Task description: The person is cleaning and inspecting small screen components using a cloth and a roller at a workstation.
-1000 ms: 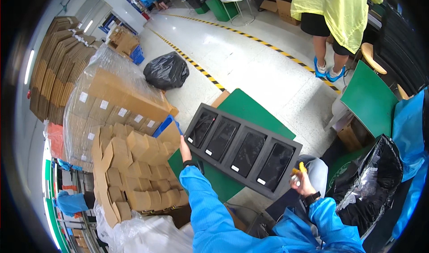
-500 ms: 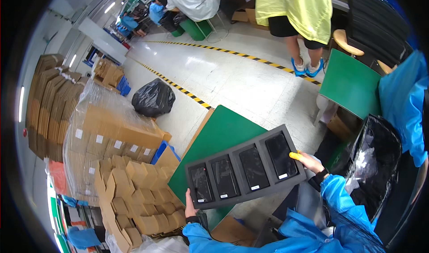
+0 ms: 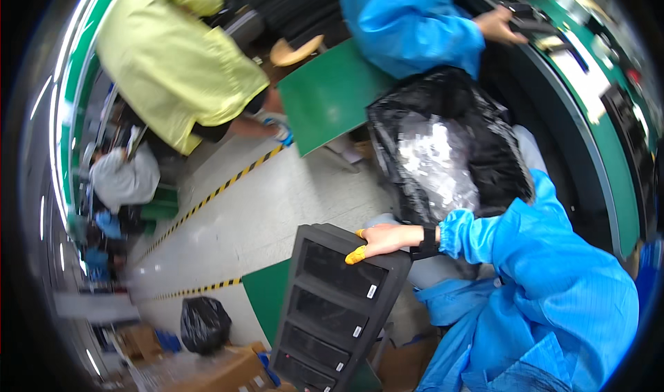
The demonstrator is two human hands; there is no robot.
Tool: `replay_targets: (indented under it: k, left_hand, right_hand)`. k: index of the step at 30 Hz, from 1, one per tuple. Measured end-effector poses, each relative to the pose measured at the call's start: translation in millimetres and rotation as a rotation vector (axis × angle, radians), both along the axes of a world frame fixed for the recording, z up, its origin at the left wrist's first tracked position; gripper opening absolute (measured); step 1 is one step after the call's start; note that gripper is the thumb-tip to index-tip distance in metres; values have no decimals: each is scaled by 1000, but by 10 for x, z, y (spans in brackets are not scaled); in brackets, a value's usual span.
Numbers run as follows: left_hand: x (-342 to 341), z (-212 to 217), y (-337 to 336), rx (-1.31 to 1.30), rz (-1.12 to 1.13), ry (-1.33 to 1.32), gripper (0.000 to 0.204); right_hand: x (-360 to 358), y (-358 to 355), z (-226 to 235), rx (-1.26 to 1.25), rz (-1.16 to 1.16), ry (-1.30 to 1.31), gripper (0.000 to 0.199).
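Observation:
A dark grey foam tray (image 3: 395,281) hangs tilted before me, its long side running down toward the lower edge of the view. Several flat, black, phone-shaped panels (image 3: 339,271) lie in its pockets, each beside a small white label. My right hand (image 3: 384,241) grips the tray's upper end, its thumb and a finger in yellow finger cots. A black band circles that wrist, below a blue sleeve. The tray's lower end runs near the bottom edge, and my left hand is out of view.
Behind the tray shows a green tabletop (image 3: 263,295). A black-lined bin (image 3: 484,163) holding clear plastic stands beyond my right arm, near a green table (image 3: 332,98). A co-worker in blue (image 3: 408,25) works at a bench; a person in yellow (image 3: 173,53) stands left. Cartons (image 3: 225,371) and a black bag (image 3: 205,324) lie lower left.
My view has swung right toward the bin and bench. The tray has turned from nearly level to steeply slanted, and my left hand has left the picture. My right hand keeps its hold.

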State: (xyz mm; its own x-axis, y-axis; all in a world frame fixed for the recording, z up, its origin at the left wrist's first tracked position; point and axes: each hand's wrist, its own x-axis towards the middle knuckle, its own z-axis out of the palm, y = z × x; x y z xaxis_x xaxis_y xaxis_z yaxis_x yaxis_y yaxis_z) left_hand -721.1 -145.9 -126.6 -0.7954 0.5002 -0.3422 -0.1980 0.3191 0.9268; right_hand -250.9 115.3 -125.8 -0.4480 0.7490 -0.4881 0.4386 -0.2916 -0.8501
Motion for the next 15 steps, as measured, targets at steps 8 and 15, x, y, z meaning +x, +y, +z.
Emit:
replay_targets:
  k: [8,15]
  left_hand:
    - [930,473,857,253,-622,533,35]
    - [2790,270,2092,56,-854,-474,29]
  right_hand:
    - [1800,-1338,606,104,-457,-12,87]
    - [3229,-2428,450,157,-1035,152,43]
